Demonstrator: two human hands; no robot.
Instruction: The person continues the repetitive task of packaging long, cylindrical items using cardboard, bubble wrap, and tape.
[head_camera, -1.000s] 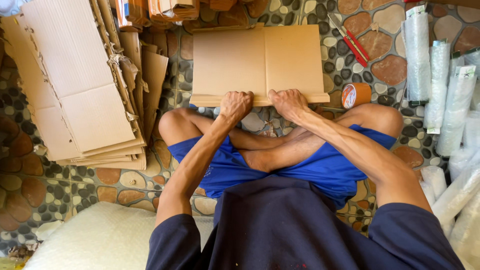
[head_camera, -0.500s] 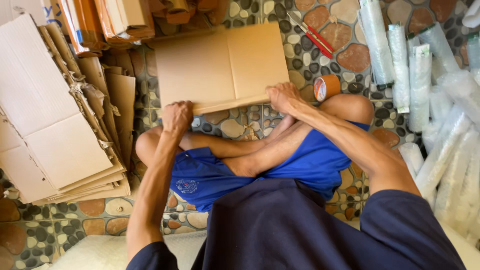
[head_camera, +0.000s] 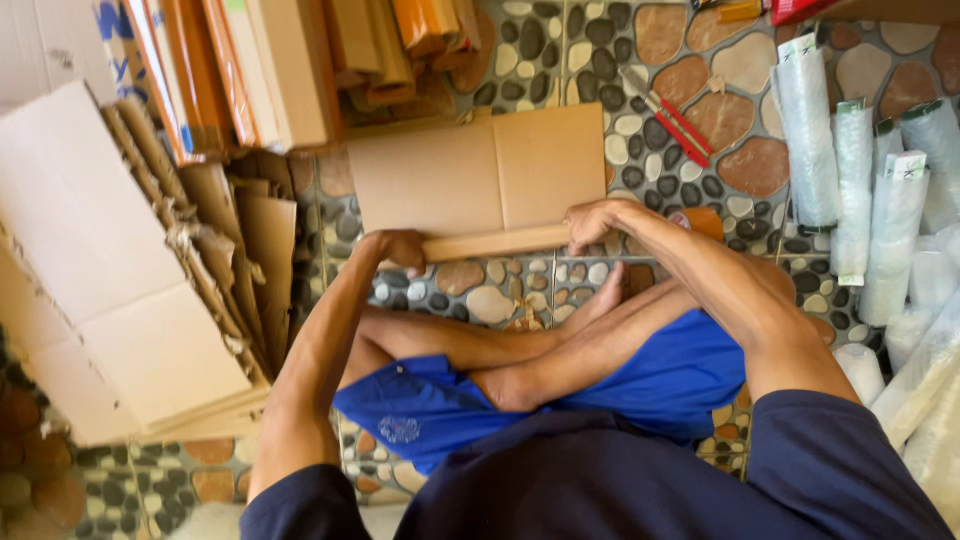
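A flat brown cardboard sheet (head_camera: 480, 175) with a centre crease lies on the pebble-pattern floor in front of my crossed legs. Its near edge is folded up into a narrow flap (head_camera: 495, 243). My left hand (head_camera: 400, 248) grips the left end of that flap. My right hand (head_camera: 592, 222) presses on the flap's right end, fingers curled over the edge. Both arms reach forward over my knees.
A thick stack of flattened cardboard (head_camera: 130, 280) lies at my left. Bundles of orange-edged folded boxes (head_camera: 260, 70) stand at the back. Plastic-wrapped rolls (head_camera: 860, 190) line the right side. Red-handled tools (head_camera: 665, 115) lie by the sheet, and an orange tape roll (head_camera: 700, 220) shows behind my right wrist.
My hands have spread apart along the sheet's near edge, the left one sliding out to the left end. The camera view has also shifted toward the right.
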